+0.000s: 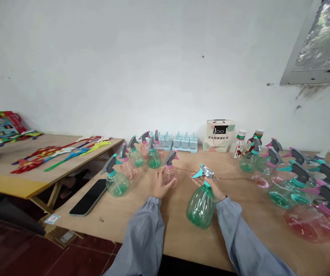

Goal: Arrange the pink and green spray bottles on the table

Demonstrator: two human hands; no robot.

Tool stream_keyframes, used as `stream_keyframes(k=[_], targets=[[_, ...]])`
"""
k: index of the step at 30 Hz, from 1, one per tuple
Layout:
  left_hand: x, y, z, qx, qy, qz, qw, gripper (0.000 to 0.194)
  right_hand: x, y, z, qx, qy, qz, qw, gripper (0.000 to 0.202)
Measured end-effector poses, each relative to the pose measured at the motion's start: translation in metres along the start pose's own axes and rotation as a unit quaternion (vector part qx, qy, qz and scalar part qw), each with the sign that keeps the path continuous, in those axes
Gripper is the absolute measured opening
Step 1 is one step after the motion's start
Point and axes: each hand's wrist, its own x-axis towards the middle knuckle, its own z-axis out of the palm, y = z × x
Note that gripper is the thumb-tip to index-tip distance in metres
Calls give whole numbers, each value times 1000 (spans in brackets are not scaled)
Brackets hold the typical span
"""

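Green rounded plastic spray bottle [200, 209] was held, tilted, at its neck by the curled right hand [215, 188], over the brown wooden table [182, 243]. Pink rounded plastic spray bottle [169, 174], upright on the table, was clasped by the curved left hand [161, 187]. Black rectangular phone [89, 196] was noted farther left.

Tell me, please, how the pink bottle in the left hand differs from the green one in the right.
The pink bottle has a pink collar, the green bottle a turquoise one. The pink bottle is upright; the green bottle tilts. The pink bottle's head looks dull grey, the green bottle's shiny silver. Both are transparent spray bottles.
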Motion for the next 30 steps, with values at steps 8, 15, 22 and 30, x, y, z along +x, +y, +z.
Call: stream_keyframes(k=[8,15,22,30], targets=[[0,1,0,-1,2,10,1000,74,2,-3,-2,-7,56,-27,998,44],[0,2,-1,-6,-6,5,1000,73,9,-1,1,-90,245,-113,959,46],[1,5,-3,-2,-11,7,1000,73,11,-30,-34,-340,409,-270,802,49],[0,4,-2,-9,-13,0,1000,73,5,-65,-84,-499,413,-255,718,59]])
